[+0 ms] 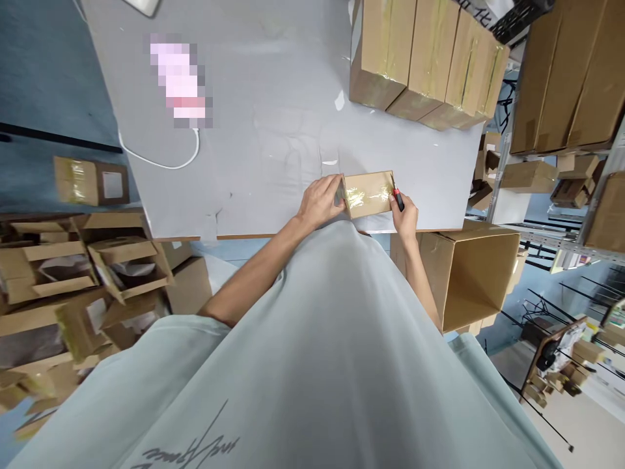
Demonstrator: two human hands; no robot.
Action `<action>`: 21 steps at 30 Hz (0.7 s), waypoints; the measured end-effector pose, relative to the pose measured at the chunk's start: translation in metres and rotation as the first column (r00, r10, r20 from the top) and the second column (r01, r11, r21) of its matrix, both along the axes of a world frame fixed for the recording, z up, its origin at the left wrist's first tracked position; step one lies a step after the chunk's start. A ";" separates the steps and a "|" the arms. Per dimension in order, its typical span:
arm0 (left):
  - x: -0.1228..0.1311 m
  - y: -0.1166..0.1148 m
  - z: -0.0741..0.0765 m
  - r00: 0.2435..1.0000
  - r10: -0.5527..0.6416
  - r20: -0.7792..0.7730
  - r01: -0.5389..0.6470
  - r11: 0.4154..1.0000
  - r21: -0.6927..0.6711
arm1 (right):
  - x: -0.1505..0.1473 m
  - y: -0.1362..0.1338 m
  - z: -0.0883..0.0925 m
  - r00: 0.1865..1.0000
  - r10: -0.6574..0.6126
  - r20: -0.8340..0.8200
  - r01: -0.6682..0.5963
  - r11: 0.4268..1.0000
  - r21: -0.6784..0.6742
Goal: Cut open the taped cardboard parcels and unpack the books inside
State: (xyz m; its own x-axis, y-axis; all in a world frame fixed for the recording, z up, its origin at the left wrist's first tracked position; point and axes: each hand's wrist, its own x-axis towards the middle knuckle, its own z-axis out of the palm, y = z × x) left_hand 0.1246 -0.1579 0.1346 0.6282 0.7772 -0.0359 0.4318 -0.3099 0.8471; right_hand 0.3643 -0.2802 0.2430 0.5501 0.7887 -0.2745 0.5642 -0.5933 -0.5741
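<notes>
A small cardboard box (368,193) with shiny clear tape along its top is at the table's near edge, in front of my body. My left hand (319,198) grips the box by its left end, the fingers along the side. In my right hand (405,213) is a box cutter (398,197) with a black and red handle. Its tip points away from me and is at the box's right edge; whether the blade cuts into the tape is too small to tell.
Several taped cartons (430,65) stand in a row on the grey table (254,78) at the back right. A white cable (161,166) leads to a blurred-out item at the left. An open carton (476,280) stands below the right edge; opened boxes (127,254) are piled at the left.
</notes>
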 end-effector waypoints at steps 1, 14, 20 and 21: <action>0.001 -0.001 0.000 1.000 -0.001 0.000 0.001 1.000 -0.008 | 0.000 0.000 -0.001 1.000 -0.006 -0.003 0.006 1.000 0.002; -0.017 0.012 0.034 0.981 0.143 0.132 -0.110 0.966 -0.232 | -0.007 -0.011 0.023 0.987 0.036 0.157 -0.037 0.999 0.001; 0.002 0.030 0.048 0.965 0.215 0.153 -0.162 0.939 -0.302 | -0.039 -0.008 0.047 0.974 0.198 -0.108 -0.212 0.967 -0.140; 0.002 0.033 0.047 0.967 0.203 0.153 -0.147 0.937 -0.317 | -0.044 -0.006 0.048 0.966 0.223 -0.132 -0.243 0.955 -0.169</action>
